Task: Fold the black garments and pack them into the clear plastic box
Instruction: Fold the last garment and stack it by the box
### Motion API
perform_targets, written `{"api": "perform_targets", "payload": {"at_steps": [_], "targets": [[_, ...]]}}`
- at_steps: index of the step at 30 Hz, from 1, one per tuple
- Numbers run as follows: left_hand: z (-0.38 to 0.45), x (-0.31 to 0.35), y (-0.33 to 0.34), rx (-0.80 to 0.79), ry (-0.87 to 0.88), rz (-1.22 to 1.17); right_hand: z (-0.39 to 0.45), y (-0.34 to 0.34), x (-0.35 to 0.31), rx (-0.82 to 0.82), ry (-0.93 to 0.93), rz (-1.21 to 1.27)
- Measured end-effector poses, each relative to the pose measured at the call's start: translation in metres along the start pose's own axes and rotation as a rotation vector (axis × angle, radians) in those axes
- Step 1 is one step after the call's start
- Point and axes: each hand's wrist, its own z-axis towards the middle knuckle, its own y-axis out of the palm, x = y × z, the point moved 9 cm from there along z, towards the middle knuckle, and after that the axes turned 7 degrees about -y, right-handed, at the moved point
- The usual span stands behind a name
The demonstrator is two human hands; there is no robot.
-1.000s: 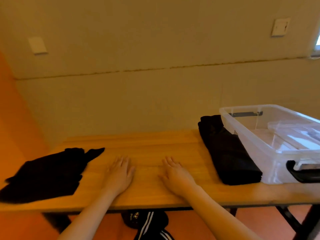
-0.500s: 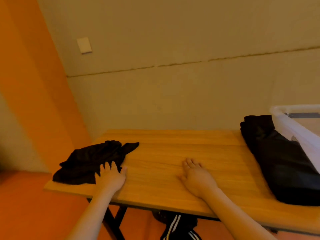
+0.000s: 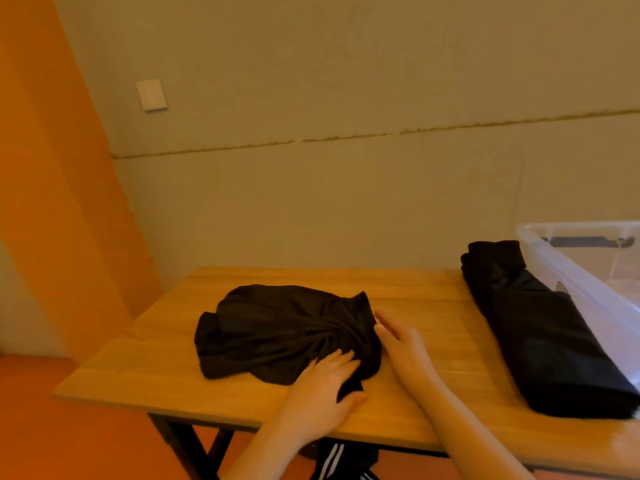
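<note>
A crumpled black garment point(image 3: 277, 327) lies on the left half of the wooden table point(image 3: 433, 292). My left hand point(image 3: 322, 393) lies on its near right corner, and a fold of cloth sits pinched between thumb and fingers; creases run toward that hand. My right hand point(image 3: 405, 348) touches the garment's right edge with straight fingers. A folded black garment point(image 3: 540, 334) lies lengthwise at the right. It sits against the clear plastic box point(image 3: 571, 226), which is cut off by the frame's right edge.
The table stands against a beige wall; its left end and near edge drop to an orange floor. A black item with white stripes point(image 3: 332, 462) shows under the near edge, beside a black table leg point(image 3: 180, 441).
The crumpled garment has slid right toward the table's middle, with my left hand now holding it. My right hand moved left to its edge. The view turned left.
</note>
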Motion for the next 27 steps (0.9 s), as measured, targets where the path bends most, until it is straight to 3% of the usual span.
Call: {"api": "perform_targets", "payload": {"at_steps": [4, 7, 10, 13, 19, 23, 27], "targets": [[-0.010, -0.024, -0.021, 0.107, 0.031, -0.166, -0.001, 0.038, 0.001, -0.470, -0.144, -0.490], [-0.014, -0.046, -0.034, 0.157, -0.049, -0.366, -0.009, 0.040, 0.004, -0.622, -0.137, -0.594], [-0.016, -0.063, -0.046, 0.238, -0.130, -0.562, -0.005, 0.021, -0.004, -0.507, -0.209, -0.648], [-0.015, -0.060, -0.052, 0.304, -0.149, -0.585, 0.002, 0.003, -0.017, -0.382, -0.237, -0.667], [0.001, 0.011, -0.065, 0.275, -0.069, -0.448, 0.018, 0.009, -0.060, -0.440, -0.218, -0.598], [0.012, 0.017, -0.102, 0.458, -0.083, -0.711, 0.032, -0.001, -0.093, -0.420, -0.220, -0.546], [0.029, 0.011, -0.118, 0.363, -0.172, -0.871, 0.044, -0.019, -0.119, -0.369, -0.206, -0.377]]}}
